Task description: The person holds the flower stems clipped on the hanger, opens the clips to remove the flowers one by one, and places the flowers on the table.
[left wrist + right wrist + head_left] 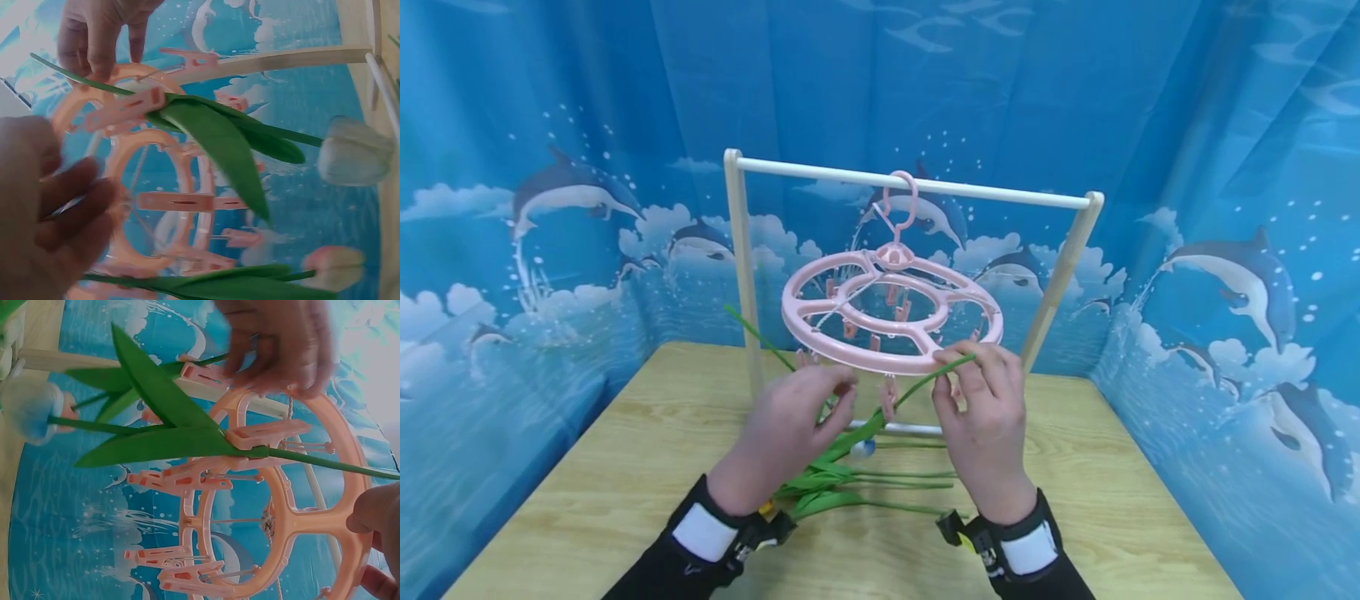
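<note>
A pink round clip hanger [891, 362] hangs by its hook from a white rail. My right hand [988, 417] grips its near rim at the right, with the thumb on one side and fingers on the other. Beside that hand, a blue-and-white artificial tulip [31, 409] hangs head down, its leafy stem in a pink clip [269, 432]. Its green stem [936, 375] rises past my right fingers. My left hand [793, 425], blurred, is at the left front of the hanger, fingers loosely bent around nothing. Near it, a pinkish tulip [334, 265] hangs from another clip.
More artificial tulips [831, 482] lie on the wooden table below the hanger, with a yellow bloom [765, 507] partly behind my left wrist. Wooden posts [1063, 275] hold up the white rail [1000, 193]. A blue dolphin-print curtain [865, 83] surrounds the table.
</note>
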`<action>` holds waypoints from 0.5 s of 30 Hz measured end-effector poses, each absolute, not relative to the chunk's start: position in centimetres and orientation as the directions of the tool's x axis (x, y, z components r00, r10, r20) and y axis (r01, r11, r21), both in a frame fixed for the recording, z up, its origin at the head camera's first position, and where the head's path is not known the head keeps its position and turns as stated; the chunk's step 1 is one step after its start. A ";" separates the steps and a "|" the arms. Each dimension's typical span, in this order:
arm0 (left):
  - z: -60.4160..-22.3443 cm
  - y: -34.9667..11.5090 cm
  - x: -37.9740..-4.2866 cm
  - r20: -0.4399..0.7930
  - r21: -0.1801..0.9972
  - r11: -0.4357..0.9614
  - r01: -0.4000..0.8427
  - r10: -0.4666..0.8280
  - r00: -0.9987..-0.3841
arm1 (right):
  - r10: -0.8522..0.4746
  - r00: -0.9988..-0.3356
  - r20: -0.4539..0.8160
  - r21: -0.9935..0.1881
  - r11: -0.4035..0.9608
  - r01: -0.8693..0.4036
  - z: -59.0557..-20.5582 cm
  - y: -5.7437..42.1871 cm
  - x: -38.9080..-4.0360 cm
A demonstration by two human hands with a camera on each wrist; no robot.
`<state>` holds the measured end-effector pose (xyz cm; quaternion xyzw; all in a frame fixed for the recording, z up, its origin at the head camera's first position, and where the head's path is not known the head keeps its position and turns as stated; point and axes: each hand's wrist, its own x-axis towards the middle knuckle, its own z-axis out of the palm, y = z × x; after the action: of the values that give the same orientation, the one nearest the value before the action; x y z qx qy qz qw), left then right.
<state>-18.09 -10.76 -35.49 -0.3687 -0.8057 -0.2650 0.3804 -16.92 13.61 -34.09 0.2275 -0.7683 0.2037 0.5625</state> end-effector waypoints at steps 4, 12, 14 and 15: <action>-36.3 -10.3 -19.0 0.641 0.245 0.632 0.735 0.463 -0.612 | -0.128 -0.246 0.961 -0.046 0.801 -0.597 -34.2 13.6 -17.0; -37.3 -9.8 -19.7 0.543 0.300 0.590 0.749 0.540 -0.643 | -0.137 -0.238 0.962 -0.039 0.790 -0.612 -34.4 13.6 -17.2; -37.3 -9.8 -19.8 0.555 0.306 0.582 0.754 0.534 -0.638 | -0.132 -0.255 0.958 -0.054 0.790 -0.611 -34.3 13.6 -17.1; -37.3 -9.8 -19.8 0.562 0.305 0.580 0.755 0.531 -0.634 | -0.128 -0.267 0.955 -0.064 0.790 -0.610 -34.3 13.7 -17.1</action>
<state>-19.78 -9.78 -37.28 -0.3723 -0.8636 -0.2670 0.2103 -17.09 13.65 -34.35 0.2410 -0.7658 0.2168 0.5553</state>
